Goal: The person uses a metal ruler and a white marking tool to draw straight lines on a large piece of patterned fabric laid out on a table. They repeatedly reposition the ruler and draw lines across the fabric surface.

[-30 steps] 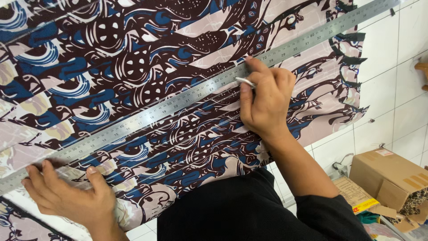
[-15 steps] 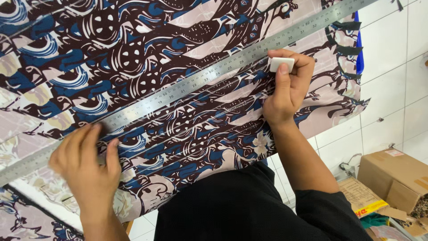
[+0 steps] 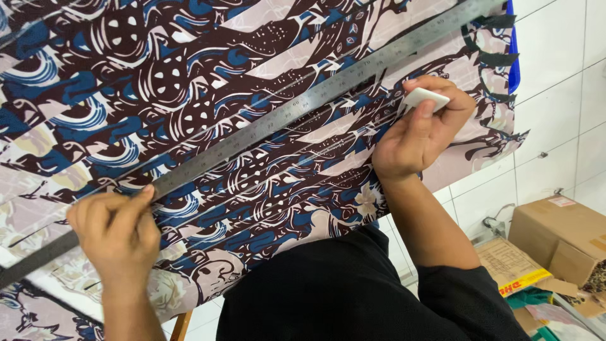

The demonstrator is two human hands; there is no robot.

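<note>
Left hand (image 3: 117,230) has slid in along the steel ruler (image 3: 271,123) since a second ago; fingers then lay flat and spread on the patterned fabric (image 3: 189,76), now curled and gripping the ruler's lower-left end. Ruler reads darker, its far edge seemingly tipped up off the cloth rather than pressed flat, though it runs the same diagonal across the fabric on the surface.

Right hand (image 3: 420,129) has come off the ruler edge. Fingers pinch a small white tailor's chalk (image 3: 424,98), held just below the ruler near the fabric's right edge, apparently clear of the cloth. Judgement: one marked line is finished and the ruler is being shifted.

Lower right, on the white-tiled floor (image 3: 555,95): a brown cardboard box (image 3: 558,237) with a pale label on top; beside it a flattened carton (image 3: 511,265) bearing a yellow-and-red strip.
</note>
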